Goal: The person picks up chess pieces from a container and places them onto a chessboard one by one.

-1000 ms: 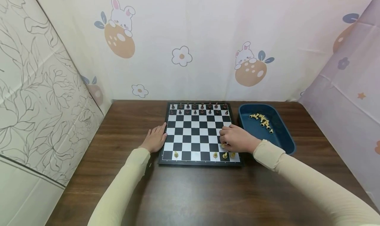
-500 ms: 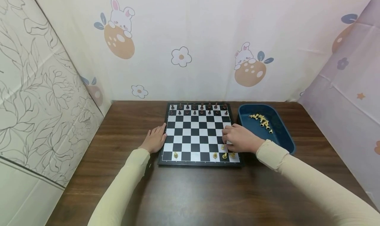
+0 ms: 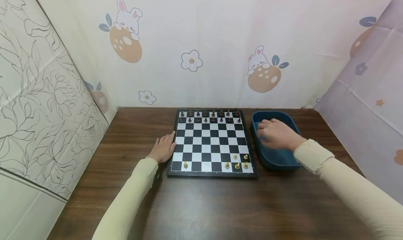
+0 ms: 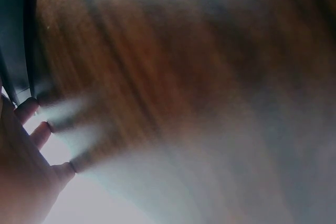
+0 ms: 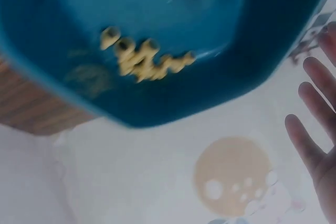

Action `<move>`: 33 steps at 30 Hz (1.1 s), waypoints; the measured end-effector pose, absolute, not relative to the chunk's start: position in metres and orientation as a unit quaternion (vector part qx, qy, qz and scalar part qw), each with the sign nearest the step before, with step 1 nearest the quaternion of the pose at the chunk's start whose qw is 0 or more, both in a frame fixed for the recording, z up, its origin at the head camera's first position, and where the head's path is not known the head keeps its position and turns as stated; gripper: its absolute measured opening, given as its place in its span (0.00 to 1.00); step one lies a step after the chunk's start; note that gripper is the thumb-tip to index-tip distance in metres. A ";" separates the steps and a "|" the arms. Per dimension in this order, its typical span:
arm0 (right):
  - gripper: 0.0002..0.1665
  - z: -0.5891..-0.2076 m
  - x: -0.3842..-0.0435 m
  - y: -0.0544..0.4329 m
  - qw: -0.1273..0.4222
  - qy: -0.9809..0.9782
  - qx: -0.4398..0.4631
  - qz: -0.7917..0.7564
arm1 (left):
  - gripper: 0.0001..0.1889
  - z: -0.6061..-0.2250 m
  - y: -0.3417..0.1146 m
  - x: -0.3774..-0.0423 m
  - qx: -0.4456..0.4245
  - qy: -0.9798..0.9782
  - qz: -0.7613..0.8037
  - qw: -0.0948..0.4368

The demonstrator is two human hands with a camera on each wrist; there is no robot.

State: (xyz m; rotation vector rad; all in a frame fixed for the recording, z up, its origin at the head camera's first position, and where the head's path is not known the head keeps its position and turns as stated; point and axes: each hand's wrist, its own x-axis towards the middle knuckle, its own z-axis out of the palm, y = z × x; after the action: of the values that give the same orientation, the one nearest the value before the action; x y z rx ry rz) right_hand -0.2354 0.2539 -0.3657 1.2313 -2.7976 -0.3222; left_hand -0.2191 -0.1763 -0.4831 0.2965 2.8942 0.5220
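The black-and-white chessboard [image 3: 201, 147] lies on the table, dark red chessmen [image 3: 205, 120] in two rows along its far side. Gold chessmen [image 3: 237, 166] stand at the near side: several on the nearest row, mostly to the right, and two on the row beyond. My left hand [image 3: 163, 149] rests flat against the board's left edge, its fingers [image 4: 41, 132] extended. Over the blue tray [image 3: 274, 163] is my right hand [image 3: 277, 134], holding nothing visible; its fingers [image 5: 319, 100] look spread. Loose gold chessmen [image 5: 142, 61] are heaped in the tray, hidden by the hand in the head view.
The tray stands on the dark wooden table [image 3: 201, 205], just right of the board. A patterned cloth wall [image 3: 220, 79] rises behind the table's far edge, and other panels flank both sides.
My right hand has left the board's near right corner and moved right and away, over the tray. A gold chessman it was covering now shows on the second row. The left hand stays put.
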 end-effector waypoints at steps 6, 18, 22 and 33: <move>0.04 -0.359 -0.253 0.286 0.051 -0.917 0.388 -0.078 | 0.31 -0.481 -0.177 -0.219 0.100 0.974 0.178 0.093; 0.07 -0.379 -0.286 0.327 0.005 -0.949 0.309 -0.069 | 0.31 -0.482 -0.176 -0.218 0.092 0.975 0.178 0.093; 0.09 -0.386 -0.291 0.332 -0.002 -0.950 0.302 -0.082 | 0.30 -0.483 -0.176 -0.218 0.096 0.976 0.174 0.092; 0.06 -0.404 -0.302 0.338 0.002 -0.940 0.318 -0.119 | 0.30 -0.483 -0.175 -0.219 0.093 0.976 0.170 0.100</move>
State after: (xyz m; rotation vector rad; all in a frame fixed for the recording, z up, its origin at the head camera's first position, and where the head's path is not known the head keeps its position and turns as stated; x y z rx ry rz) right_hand -0.3016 0.3380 -0.4037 0.9987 -2.9505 -0.3732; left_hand -0.2189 -0.1752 -0.4832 0.2752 2.8857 0.5022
